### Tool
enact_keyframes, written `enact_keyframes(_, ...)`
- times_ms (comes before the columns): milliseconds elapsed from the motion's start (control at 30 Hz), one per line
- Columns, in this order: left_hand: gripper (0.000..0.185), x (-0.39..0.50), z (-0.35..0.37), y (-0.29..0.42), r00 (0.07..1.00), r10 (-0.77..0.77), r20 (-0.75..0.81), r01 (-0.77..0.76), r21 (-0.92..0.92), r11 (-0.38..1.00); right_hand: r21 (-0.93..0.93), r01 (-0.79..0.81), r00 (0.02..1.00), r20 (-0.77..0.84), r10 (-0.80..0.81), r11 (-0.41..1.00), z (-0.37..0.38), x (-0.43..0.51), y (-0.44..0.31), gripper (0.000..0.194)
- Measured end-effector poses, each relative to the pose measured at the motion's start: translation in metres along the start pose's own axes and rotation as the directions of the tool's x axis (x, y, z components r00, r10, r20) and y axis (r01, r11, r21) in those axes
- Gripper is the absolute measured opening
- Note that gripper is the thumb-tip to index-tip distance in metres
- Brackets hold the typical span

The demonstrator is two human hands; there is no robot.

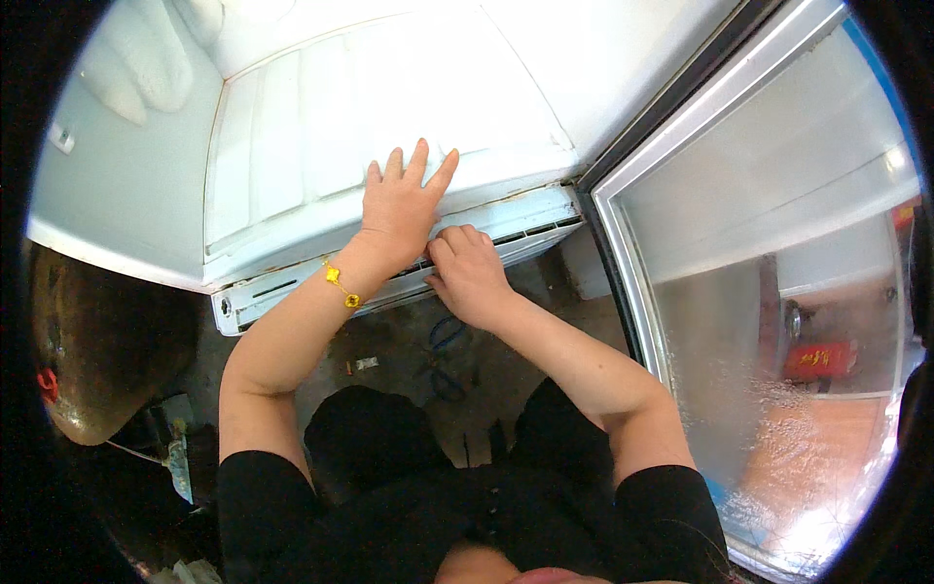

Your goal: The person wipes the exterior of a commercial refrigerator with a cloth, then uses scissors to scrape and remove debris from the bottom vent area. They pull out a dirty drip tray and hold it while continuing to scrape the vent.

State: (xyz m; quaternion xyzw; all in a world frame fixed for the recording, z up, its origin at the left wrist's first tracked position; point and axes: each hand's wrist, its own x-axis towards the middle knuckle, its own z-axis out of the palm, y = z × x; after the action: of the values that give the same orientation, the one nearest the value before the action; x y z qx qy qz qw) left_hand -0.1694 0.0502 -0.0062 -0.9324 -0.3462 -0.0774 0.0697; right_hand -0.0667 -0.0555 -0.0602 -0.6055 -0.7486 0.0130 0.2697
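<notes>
My left hand (401, 197), with a gold-coloured bracelet at the wrist, lies spread over the front edge of the white floor panel (306, 153) inside an upright glass-door cooler. Just right of it, my right hand (471, 274) has its fingers bent over the slotted white grille strip (540, 232) below the cooler's opening. Whether those fingers grip the strip cannot be made out. The open glass door (715, 182) stands to the right, its pane wet with droplets low down.
A large dark, rounded vessel (109, 328) stands at the left. On the floor below the grille lie a dark looped cord (446, 332) and a small scrap (367, 363). A red packet (821, 359) shows through the door glass. My knees are close to the grille.
</notes>
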Motion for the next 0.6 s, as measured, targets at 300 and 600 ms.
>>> enact_keyframes(300, 0.074, -0.0038, 0.0034, -0.0027, 0.995, 0.002, -0.098, -0.009, -0.069, 0.998, -0.043, -0.044, 0.999, -0.012, 0.043, 0.998, 0.0064, -0.0003, -0.0036, 0.039)
enact_keyframes(600, 0.075, -0.0029, 0.0049, -0.0028, 0.993, 0.057, -0.103, -0.058, -0.008, 0.998, -0.037, -0.037, 0.999, -0.003, 0.037, 0.999, 0.0058, -0.0004, -0.0020, 0.035)
